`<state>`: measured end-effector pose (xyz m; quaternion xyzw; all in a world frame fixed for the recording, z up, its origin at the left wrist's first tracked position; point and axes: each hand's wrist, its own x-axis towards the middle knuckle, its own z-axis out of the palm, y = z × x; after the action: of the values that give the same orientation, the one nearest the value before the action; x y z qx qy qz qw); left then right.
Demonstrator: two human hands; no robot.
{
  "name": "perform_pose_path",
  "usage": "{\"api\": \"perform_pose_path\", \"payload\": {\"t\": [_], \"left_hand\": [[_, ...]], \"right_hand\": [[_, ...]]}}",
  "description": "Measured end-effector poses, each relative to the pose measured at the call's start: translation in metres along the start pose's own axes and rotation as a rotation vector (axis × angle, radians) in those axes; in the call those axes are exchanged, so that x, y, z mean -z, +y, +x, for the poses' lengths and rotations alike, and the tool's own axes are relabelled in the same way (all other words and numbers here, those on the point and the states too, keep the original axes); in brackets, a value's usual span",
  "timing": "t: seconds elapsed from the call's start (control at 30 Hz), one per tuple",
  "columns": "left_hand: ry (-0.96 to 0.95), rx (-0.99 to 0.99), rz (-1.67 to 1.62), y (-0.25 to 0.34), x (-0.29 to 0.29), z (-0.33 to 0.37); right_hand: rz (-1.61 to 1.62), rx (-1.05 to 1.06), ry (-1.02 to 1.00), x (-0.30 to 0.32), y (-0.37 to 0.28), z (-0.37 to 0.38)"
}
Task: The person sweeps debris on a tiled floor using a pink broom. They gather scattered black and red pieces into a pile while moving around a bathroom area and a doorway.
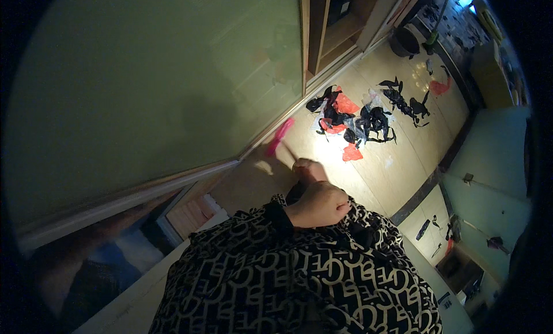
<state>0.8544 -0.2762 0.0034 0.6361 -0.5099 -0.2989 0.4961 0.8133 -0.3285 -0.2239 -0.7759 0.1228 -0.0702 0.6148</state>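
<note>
Both my hands are closed, one above the other, on the thin handle of a broom [285, 149] with a pink head. The pink head is low, near the floor beside the base of the sliding doors. My left hand [320, 205] makes a fist at the upper end of the handle, nearer to me. My right hand [310, 170] grips lower down, partly hidden behind the left one. Beyond the broom, crumpled black plastic bags [374, 122] lie in a brightly lit patch with red plastic pieces [347, 103] and clear scraps.
Green-panelled sliding doors [173, 74] run along the left, with an open shelf section further on. A dark bucket [405, 42] stands at the far end. More black scraps [419, 107] and a red bag [440, 87] lie beyond the pile. Pale cabinets [489, 155] are on the right.
</note>
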Motion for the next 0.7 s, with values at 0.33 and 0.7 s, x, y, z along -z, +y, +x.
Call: {"api": "perform_pose_path", "payload": {"t": [0.33, 0.7], "left_hand": [[-0.129, -0.054, 0.045, 0.049, 0.015, 0.019], [-0.061, 0.047, 0.057, -0.007, -0.026, 0.038]], "right_hand": [[-0.239, 0.207, -0.030, 0.047, -0.072, 0.000], [0.394, 0.008, -0.046, 0.043, -0.007, -0.005]]}}
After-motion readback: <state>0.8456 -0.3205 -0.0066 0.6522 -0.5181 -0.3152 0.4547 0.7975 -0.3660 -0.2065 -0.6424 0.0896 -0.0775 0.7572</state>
